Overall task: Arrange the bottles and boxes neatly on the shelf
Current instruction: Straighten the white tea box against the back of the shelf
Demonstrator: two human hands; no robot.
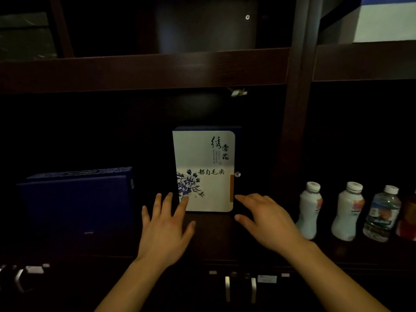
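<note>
A white box with blue flowers and black characters [203, 170] stands upright in the middle of the dark wooden shelf [209, 235]. My left hand [165, 230] is spread open in front of it, one fingertip touching its lower left corner. My right hand [264, 218] is open too, fingertips just beside the box's lower right edge. A dark blue box [76, 199] stands to the left. On the right stand two white bottles [309, 209] [347, 210], a clear water bottle [383, 213], and a reddish bottle [408, 219] cut off by the edge.
An upper shelf board [144, 68] runs across above. A vertical post [295, 97] splits the shelving between the white box and the bottles. Cabinet door handles [239, 289] sit below the shelf. A white and blue box [385, 19] rests at the top right.
</note>
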